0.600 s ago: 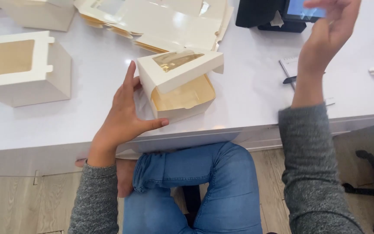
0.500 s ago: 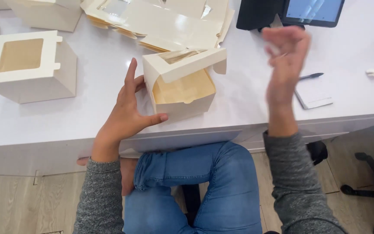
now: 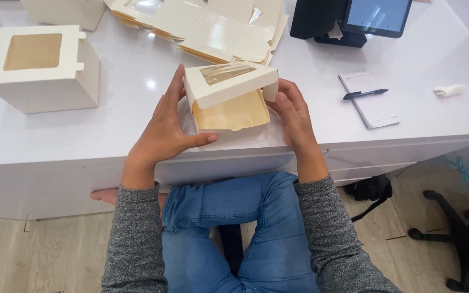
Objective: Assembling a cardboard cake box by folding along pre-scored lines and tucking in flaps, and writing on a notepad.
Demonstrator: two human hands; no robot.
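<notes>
both hands on a half-folded window box

the white desk [image 3: 137, 81] runs across the whole view, and i sit at its near edge. at the far edge lies a stack of flat box blanks [image 3: 207, 27], cream and unfolded. to my left stands a finished window box [image 3: 42, 68], closed, window facing up. a dark tablet on a stand [image 3: 354, 19] sits at the far right, and nearer to me a notepad [image 3: 370, 100] with a black pen [image 3: 366, 94] lying across it. a small white object [image 3: 449, 90] lies beyond the notepad (i can't tell what it is).

right in front of me, near the desk's edge, is the small window box [image 3: 229, 100], its windowed lid tilted and the open side facing me. my left hand [image 3: 164, 130] lies flat against its left side, fingers [image 3: 176, 89] stretched out, thumb under the front. my right hand [image 3: 297, 116] presses the right side, fingers curled around the lid's corner flap.
</notes>
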